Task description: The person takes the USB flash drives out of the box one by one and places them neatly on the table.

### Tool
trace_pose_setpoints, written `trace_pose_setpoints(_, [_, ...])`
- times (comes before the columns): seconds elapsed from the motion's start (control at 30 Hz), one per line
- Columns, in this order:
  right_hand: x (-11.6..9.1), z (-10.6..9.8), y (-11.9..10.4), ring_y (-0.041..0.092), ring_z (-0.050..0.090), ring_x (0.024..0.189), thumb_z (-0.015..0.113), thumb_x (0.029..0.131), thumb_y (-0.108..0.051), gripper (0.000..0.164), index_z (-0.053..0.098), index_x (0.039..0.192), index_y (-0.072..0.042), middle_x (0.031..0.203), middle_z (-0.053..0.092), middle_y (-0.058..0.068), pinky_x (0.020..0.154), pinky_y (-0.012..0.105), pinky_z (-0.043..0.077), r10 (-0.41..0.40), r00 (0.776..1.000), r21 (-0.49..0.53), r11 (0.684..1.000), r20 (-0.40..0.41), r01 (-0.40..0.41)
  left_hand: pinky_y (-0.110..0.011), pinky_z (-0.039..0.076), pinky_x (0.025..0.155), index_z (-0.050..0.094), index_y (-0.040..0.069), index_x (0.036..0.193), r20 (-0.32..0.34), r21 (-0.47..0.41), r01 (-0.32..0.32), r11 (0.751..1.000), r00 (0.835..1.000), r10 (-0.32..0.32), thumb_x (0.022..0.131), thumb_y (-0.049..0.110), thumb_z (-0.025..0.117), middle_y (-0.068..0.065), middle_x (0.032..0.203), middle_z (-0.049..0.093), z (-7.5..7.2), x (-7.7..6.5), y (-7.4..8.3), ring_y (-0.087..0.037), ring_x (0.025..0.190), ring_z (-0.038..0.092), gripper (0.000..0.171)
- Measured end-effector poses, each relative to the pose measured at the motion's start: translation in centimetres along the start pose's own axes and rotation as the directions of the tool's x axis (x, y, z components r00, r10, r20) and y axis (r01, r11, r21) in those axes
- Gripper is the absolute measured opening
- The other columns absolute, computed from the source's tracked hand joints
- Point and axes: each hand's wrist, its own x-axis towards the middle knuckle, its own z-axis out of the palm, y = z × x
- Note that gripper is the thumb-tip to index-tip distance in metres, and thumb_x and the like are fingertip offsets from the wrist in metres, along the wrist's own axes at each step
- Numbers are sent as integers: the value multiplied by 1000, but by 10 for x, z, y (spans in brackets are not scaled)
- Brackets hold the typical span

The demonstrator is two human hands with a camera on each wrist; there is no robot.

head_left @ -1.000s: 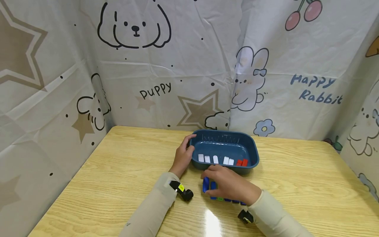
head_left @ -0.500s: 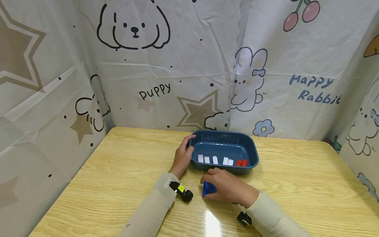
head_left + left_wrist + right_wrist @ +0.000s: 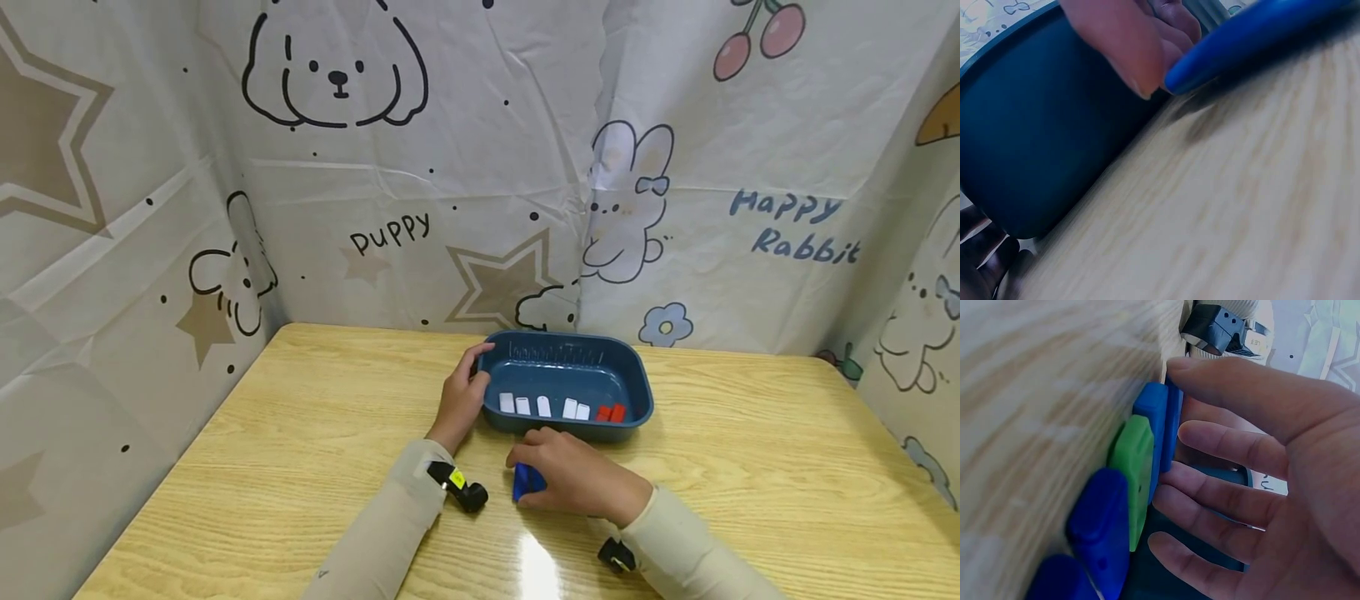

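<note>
A dark blue plastic basin (image 3: 570, 429) stands on the table, and my left hand (image 3: 460, 404) grips its left rim. In front of it my right hand (image 3: 573, 471) pinches the leftmost blue plastic piece (image 3: 522, 483) of a row, thumb at the near end and fingers at the far end. A fingertip meets that blue piece (image 3: 1241, 47) in the left wrist view. Beside it in the right wrist view stand another blue piece (image 3: 1150, 406), a green piece (image 3: 1138, 465) and darker blue pieces (image 3: 1100, 531). In the head view, my right hand hides most of the row.
Several white pieces (image 3: 543, 406) and two red pieces (image 3: 611, 413) lie along the basin's near side. The wood-grain table (image 3: 337, 400) extends to both sides. A printed cloth (image 3: 375, 183) hangs behind it.
My right hand has moved slightly toward me and down over the row, covering the green and blue pieces seen earlier. The leftmost blue piece looks more tilted. My left hand keeps its grip on the basin.
</note>
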Motion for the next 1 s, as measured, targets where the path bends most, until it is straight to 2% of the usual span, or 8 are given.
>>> trace_pose_setpoints(1.0, [0, 3, 1, 11, 55, 91, 78, 78, -38, 36, 68, 109, -21, 104, 59, -3, 80, 30, 50, 20, 1000, -14, 1000, 19, -20, -42, 30, 110, 54, 26, 133, 2, 1, 18, 1000, 1000, -18, 92, 11, 45, 2, 145, 46, 1, 2, -2, -17, 134, 40, 44])
